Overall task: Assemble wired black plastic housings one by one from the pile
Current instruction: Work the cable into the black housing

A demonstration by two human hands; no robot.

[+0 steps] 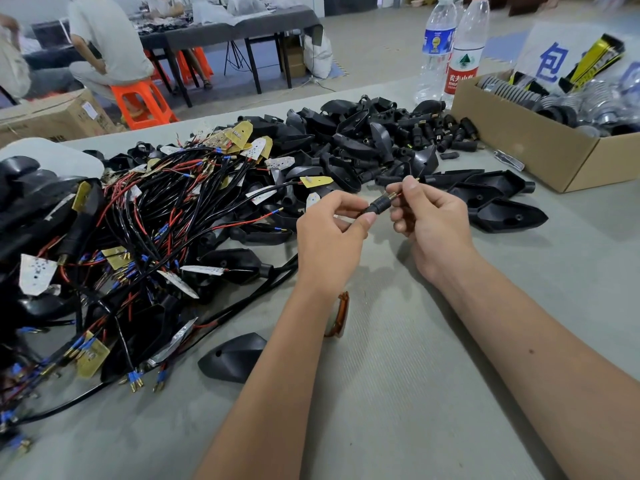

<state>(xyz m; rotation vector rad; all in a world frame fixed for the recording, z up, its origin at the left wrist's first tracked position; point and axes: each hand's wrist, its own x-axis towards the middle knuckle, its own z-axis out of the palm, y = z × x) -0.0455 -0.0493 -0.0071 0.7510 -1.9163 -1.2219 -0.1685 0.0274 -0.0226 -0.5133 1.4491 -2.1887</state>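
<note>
From the head camera, both bare hands meet above a grey ribbed table mat (398,393). The left hand (329,233) curls its fingers and thumb round the lower end of a small black cylindrical plastic stem with a brass threaded tip (379,203), holding it off the table. The right hand (429,220) pinches near the brass tip of that stem, where a thin red wire shows between thumb and forefinger; its other fingers are folded in.

To the left lies a large tangled pile of black and red wires with blue-sleeved brass terminals and small white and yellow circuit boards (145,230). Behind the hands spreads a heap of loose black pointed plastic housings and short black stems (363,140). Three more such housings lie just right of the right hand (498,202), and a single black housing shell (235,356) rests beside the left forearm. A small amber lens piece (341,315) peeks out from behind the left wrist.

At the right edge stands an open brown cardboard box of round grey and silver parts (519,140). Two clear plastic water bottles (450,46) stand behind it. In the background a seated person (104,43) occupies an orange plastic stool (142,102) by a dark table.
</note>
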